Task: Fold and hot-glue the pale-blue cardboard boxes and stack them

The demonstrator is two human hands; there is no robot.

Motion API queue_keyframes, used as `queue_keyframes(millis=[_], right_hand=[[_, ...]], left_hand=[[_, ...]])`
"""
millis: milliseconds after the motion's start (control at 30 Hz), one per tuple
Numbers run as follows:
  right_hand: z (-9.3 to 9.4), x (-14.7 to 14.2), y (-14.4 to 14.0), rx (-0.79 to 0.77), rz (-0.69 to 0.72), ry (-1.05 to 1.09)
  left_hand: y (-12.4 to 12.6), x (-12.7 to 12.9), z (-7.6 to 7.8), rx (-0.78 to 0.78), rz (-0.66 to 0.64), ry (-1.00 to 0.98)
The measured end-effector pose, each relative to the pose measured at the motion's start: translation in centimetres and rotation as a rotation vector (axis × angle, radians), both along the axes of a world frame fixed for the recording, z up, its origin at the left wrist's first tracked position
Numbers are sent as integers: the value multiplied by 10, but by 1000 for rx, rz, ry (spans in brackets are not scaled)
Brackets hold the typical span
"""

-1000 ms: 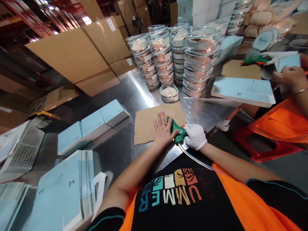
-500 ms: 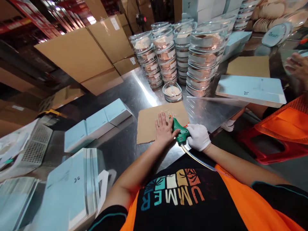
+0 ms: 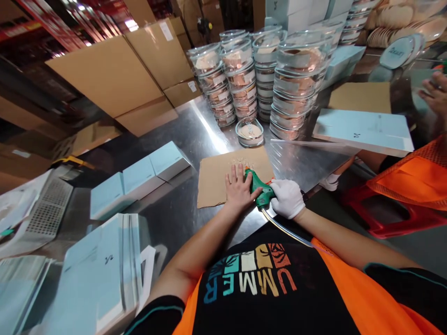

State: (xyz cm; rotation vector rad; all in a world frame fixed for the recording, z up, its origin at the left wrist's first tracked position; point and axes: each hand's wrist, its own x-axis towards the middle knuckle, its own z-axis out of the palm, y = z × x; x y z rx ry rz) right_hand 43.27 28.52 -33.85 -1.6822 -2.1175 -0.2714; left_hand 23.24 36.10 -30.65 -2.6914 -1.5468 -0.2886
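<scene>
My bare left hand (image 3: 239, 190) lies flat with its fingers stretched out on a piece of brown cardboard (image 3: 211, 184). Its thumb reaches across to the body of a green glue gun (image 3: 261, 191) with an orange tip. In a white glove, my right hand (image 3: 287, 199) is closed at the gun's right side; its fingertips are partly hidden. A clear, bendy rod (image 3: 282, 229) runs from the gun's rear toward my shirt. Beyond my left fingertips, pale clear strands of what looks like glue (image 3: 240, 160) lie on the cardboard.
A round clear container (image 3: 249, 133) stands behind the cardboard, before tall stacks of similar containers (image 3: 289, 93). Light-blue boxes (image 3: 139, 172) line the metal table (image 3: 181, 204) at left. Another person's hand (image 3: 435, 93) shows at far right, above a red stool (image 3: 380, 211).
My hands and the glue gun hold almost the same place. The view has shifted slightly. At far right, the other person's hand has changed its pose and a green-and-orange object now shows beside it.
</scene>
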Motion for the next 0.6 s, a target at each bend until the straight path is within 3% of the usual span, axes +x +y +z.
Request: queue_keyframes(millis=[200, 367, 600], right_hand=[[-3, 1, 1, 23, 8, 12], [-5, 2, 1, 53, 14, 3], [-4, 1, 1, 64, 17, 15]], left_hand=[[0, -4, -3, -34, 46, 37], [-2, -7, -5, -71, -62, 54], [7, 3, 4, -67, 20, 60]])
